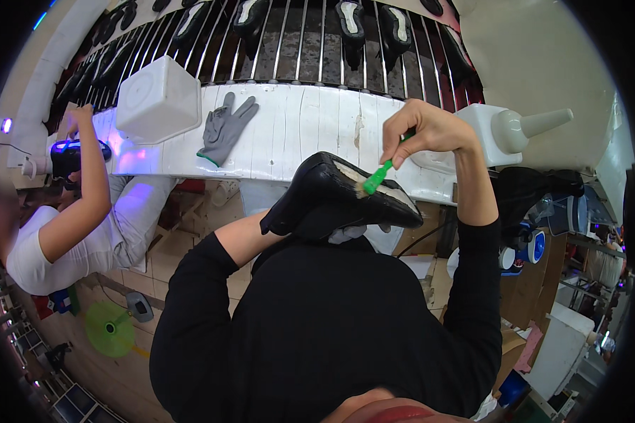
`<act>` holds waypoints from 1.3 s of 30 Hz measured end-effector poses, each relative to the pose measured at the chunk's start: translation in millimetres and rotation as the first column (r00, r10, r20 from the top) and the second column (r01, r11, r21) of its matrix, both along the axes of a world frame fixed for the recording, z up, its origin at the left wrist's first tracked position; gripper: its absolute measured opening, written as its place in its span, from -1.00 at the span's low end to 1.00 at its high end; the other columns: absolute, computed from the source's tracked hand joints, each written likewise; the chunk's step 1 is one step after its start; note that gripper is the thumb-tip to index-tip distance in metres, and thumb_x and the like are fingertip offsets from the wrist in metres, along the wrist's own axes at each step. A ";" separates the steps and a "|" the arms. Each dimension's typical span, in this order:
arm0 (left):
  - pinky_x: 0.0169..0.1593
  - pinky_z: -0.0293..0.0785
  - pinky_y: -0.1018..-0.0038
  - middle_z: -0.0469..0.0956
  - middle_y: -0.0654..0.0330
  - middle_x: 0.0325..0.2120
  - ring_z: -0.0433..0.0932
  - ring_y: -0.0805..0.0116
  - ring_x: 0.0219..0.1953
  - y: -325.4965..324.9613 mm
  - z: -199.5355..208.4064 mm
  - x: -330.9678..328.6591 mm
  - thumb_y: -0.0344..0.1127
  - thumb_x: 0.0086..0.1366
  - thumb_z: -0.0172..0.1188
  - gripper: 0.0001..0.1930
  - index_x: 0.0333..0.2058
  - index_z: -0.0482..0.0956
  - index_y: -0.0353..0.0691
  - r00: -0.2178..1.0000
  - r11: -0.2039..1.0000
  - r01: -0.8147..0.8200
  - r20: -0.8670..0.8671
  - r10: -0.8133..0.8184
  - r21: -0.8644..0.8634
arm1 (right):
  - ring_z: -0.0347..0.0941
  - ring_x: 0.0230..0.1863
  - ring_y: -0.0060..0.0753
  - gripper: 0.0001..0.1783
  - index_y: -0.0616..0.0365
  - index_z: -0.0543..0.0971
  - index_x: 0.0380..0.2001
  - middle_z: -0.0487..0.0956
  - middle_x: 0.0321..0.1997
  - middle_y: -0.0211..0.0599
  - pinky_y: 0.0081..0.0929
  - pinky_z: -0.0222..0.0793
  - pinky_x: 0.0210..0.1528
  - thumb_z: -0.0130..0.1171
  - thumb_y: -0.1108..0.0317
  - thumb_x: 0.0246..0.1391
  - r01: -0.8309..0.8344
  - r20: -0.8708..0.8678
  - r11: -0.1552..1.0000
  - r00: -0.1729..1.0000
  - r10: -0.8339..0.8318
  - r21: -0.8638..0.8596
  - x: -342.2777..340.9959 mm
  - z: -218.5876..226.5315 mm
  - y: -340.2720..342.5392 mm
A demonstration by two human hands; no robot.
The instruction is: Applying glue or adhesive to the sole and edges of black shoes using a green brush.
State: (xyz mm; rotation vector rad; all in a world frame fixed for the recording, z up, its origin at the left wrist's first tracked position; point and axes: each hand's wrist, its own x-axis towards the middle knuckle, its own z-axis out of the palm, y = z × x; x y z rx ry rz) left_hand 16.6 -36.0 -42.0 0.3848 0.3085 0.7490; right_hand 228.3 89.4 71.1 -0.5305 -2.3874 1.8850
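A black shoe (310,194), sole side up, is held in front of my body. It has no outsole, and a pale cream strip (395,192) runs along its underside. My left hand (347,233), in a grey glove, grips the shoe from below; the shoe hides most of it. Bare-skinned, my right hand (420,130) pinches a small green-handled brush (379,176) from above. The bristles touch the underside of the shoe beside the cream strip.
A grey glove (227,128) and a white square container (159,99) lie on the white bench (296,134). Beyond it, several black shoes (351,28) rest on a metal-rod conveyor (300,46). A white bottle with a spout (508,130) stands right. Another person (70,233) works at left.
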 end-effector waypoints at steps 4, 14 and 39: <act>-0.09 0.48 0.49 0.54 0.15 -0.17 0.54 0.39 -0.21 9.3 4.0 -6.6 -0.10 0.38 -0.02 -0.55 0.07 0.38 -0.33 0.980 0.985 -0.170 -0.097 0.172 0.029 | 0.42 -0.49 -0.64 -0.83 0.27 0.68 -0.43 0.62 -0.50 -0.36 -0.66 0.29 -0.42 0.37 0.49 -0.20 0.124 0.125 0.984 0.982 -0.140 0.128 23.1 1.5 6.3; 0.06 0.41 0.35 0.52 0.12 -0.11 0.51 0.27 -0.10 45.5 -26.2 -26.3 -0.03 0.16 0.27 -0.40 0.03 0.38 -0.35 0.157 0.279 -0.460 -0.232 0.960 0.843 | 0.27 -0.56 -0.78 -0.80 0.21 0.67 -0.24 0.59 -0.53 -0.49 -0.75 0.15 -0.52 0.26 0.46 0.01 0.891 -0.318 0.448 0.446 -0.837 0.069 40.5 -62.5 -5.6; 0.33 0.04 0.21 0.23 0.06 0.12 0.18 0.09 0.22 -2.8 -195.9 -53.1 -0.35 0.03 0.35 -0.28 0.17 0.23 -0.22 0.054 0.563 -0.214 -0.566 0.823 0.798 | 0.42 -0.53 -0.62 -0.88 0.21 0.66 -0.39 0.60 -0.48 -0.37 -0.63 0.27 -0.49 0.33 0.45 -0.06 0.788 -0.382 0.550 0.616 -0.689 0.278 -72.6 -96.6 -112.0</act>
